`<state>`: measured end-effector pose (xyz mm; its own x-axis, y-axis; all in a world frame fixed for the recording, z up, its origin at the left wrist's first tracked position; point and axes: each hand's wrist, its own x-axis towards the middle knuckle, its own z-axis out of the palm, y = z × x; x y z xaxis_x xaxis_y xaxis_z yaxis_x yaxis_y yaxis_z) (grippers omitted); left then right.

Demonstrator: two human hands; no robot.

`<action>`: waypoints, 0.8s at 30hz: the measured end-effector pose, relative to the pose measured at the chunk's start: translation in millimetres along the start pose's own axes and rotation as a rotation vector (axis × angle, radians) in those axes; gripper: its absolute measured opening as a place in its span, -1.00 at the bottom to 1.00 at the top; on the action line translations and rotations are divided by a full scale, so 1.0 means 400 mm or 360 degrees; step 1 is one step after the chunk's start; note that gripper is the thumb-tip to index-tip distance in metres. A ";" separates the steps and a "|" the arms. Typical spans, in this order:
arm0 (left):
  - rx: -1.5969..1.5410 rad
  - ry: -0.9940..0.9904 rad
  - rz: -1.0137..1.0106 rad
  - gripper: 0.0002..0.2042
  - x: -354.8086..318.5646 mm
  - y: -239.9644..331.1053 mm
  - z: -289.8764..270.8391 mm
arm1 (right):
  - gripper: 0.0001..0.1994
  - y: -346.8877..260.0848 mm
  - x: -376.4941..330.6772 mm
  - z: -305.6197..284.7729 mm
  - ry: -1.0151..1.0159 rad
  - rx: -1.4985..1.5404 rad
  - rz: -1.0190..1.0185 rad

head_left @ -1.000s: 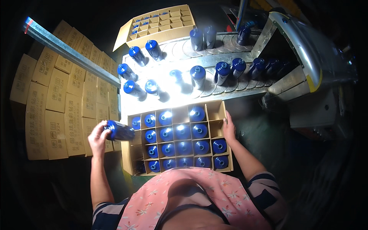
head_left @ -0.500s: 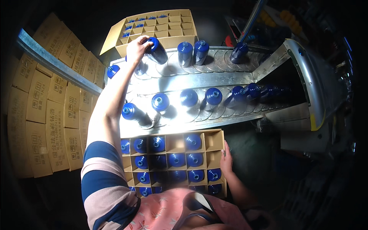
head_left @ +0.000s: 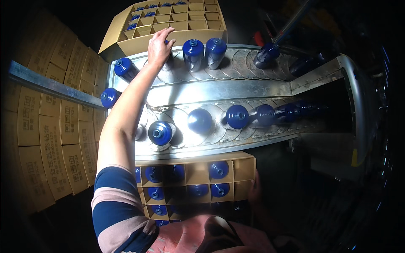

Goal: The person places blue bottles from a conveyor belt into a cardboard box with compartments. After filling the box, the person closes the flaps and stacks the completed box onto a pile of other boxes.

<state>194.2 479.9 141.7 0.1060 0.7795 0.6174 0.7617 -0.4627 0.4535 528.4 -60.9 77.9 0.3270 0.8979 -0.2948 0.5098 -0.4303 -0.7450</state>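
My left hand (head_left: 160,47) reaches over the far lane of the metal conveyor (head_left: 219,87). Its thumb and fingers are spread apart above a blue bottle (head_left: 168,62), which the hand partly hides. Two more blue bottles (head_left: 193,55) stand upright just right of it. Down at the right, my right hand (head_left: 254,190) is dim; it grips the outer edge of the near cardboard box (head_left: 242,157). Cardboard dividers split that box into cells, many with blue bottles (head_left: 219,170) standing in them. A few cells have no bottle.
Several blue bottles (head_left: 237,117) stand along the near lane, running into the dark machine opening (head_left: 318,97). Beyond the conveyor is another divided cardboard box (head_left: 177,36), partly filled. Stacked cartons (head_left: 55,143) and a metal rail (head_left: 55,84) flank the left.
The tilted bottle that my left hand gripped now stands on the far lane, with the fingers spread off it. Bottles have shifted along the conveyor, and the whole view has moved slightly.
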 end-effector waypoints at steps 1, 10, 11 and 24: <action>-0.0127 -0.0064 0.0045 -0.61 0.006 0.028 0.012 | -0.53 0.001 -0.001 0.002 0.0013 -0.0017 -0.0014; -0.0098 -0.0791 -0.0104 -0.60 0.051 0.149 0.203 | -0.53 -0.019 0.029 -0.027 -0.0114 -0.0071 0.0191; -0.0124 -0.0739 -0.0132 -0.61 0.050 0.145 0.207 | -0.53 -0.019 0.035 -0.033 -0.0067 -0.0064 0.0023; -0.0188 -0.0673 -0.0279 -0.62 0.047 0.182 0.201 | -0.53 -0.004 0.025 -0.012 0.0141 -0.0091 -0.0258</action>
<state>303.0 494.8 134.5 0.2521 0.9423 0.2203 0.7160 -0.3347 0.6126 534.7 -51.6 79.0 0.3048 0.9451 -0.1179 0.6051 -0.2877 -0.7423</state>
